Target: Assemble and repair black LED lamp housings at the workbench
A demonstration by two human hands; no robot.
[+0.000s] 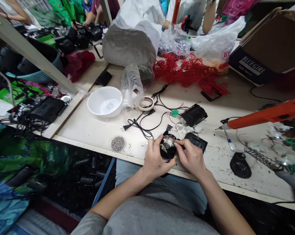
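Note:
My left hand [155,157] and my right hand [191,156] are both closed round a small black round device [168,147] at the near edge of the worktable [93,125]. Its open top shows a shiny part and small wires. My left fingers wrap its left side; my right fingers pinch at its right rim. A black plastic cover [197,141] lies just right of the right hand. A black housing [194,114] with a green circuit board [174,112] and black cables [147,124] lies just beyond.
A white bowl [105,101], a tape roll [146,103] and a small dish of metal beads [117,143] lie left. An orange tool [267,115] lies right, with a black oval part [240,165]. Red netting [188,70], plastic bags and a cardboard box [272,45] stand behind. Other people sit across.

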